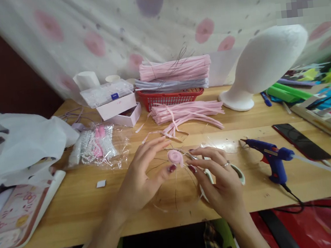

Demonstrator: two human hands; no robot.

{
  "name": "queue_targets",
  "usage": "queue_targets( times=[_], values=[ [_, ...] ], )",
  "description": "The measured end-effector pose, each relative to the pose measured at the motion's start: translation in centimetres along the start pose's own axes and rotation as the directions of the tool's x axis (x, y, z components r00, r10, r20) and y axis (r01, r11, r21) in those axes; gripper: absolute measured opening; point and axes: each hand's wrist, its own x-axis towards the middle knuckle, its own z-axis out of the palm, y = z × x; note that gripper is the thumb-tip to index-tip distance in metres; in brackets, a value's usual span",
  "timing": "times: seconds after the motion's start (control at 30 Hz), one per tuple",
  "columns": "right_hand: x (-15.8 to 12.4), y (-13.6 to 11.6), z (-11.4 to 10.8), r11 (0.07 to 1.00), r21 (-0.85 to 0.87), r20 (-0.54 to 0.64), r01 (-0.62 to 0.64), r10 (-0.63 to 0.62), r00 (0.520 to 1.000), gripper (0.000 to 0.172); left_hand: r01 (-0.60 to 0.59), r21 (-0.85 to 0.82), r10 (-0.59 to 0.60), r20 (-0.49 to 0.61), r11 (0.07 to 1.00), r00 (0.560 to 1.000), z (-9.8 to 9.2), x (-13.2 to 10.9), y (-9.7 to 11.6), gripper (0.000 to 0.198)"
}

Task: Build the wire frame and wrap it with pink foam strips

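A tight pink pipe-cleaner coil [174,158], shaped like a small rosette, is up above the table between my hands. My left hand [142,175] is at its left with the fingers stretched out and apart; the dark-nailed thumb lies by the coil's lower edge. On the other side, my right hand [217,173], with a ring on one finger, pinches the coil's loose end between thumb and index finger. Thin wires spread out below and around the coil. Scissors with pale handles [240,174] lie partly hidden under my right hand.
Pink pipe cleaners [187,112] lie before a red basket [171,98]. A blue glue gun [270,154] and phone [301,141] are right, below a white foam head [267,63]. At left are a bag of beads [97,144], boxes [117,107] and white plastic [23,134].
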Motion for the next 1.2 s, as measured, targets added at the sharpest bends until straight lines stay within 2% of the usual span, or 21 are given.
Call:
queue_targets(
  times=[0.07, 0.17, 0.37, 0.6, 1.2],
  values=[
    [0.25, 0.09, 0.13, 1.0, 0.006, 0.019, 0.008, -0.009, 1.0, 0.019, -0.01, -0.001, 0.01, 0.066, 1.0, 0.998, 0.0, 0.43, 0.01, 0.042],
    [0.43, 0.25, 0.28, 0.999, 0.011, 0.048, 0.03, -0.031, 0.998, 0.02, -0.004, -0.014, 0.005, 0.103, 1.0, 0.995, 0.02, 0.58, -0.02, 0.037],
    [0.45, 0.48, 0.43, 0.998, 0.066, 0.047, 0.016, -0.019, 0.999, 0.021, 0.001, -0.056, 0.005, 0.101, 0.998, 0.995, 0.23, 0.4, -0.2, 0.035],
    [0.62, 0.48, 0.41, 0.998, 0.041, 0.025, 0.045, -0.046, 0.999, 0.023, -0.004, -0.068, 0.011, 0.104, 0.998, 0.995, 0.33, 0.31, -0.09, 0.036],
    [0.53, 0.34, 0.65, 0.991, 0.102, -0.003, -0.086, 0.087, 0.996, 0.022, 0.007, -0.058, -0.001, 0.109, 0.998, 0.994, 0.52, 0.0, 0.06, 0.035]
  ],
)
